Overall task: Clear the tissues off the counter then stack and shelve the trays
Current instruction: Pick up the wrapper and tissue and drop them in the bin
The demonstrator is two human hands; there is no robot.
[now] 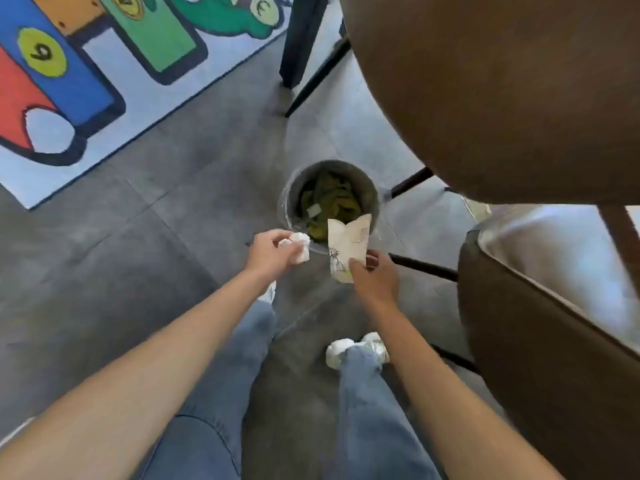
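My left hand (268,252) is closed around crumpled white tissues (298,247), held just left of the near rim of a round grey waste bin (289,202) on the floor. My right hand (374,277) grips a flat cream paper packet with printed drawings (348,245), its top edge over the bin's near rim. Inside the bin lies green-yellow rubbish with a scrap of paper. No trays are in view.
A brown round tabletop (502,91) overhangs at the upper right, with dark legs (301,39) beside the bin. A brown chair (540,327) stands at the right. A colourful numbered rug (90,74) covers the floor at the upper left. My legs and white shoes are below.
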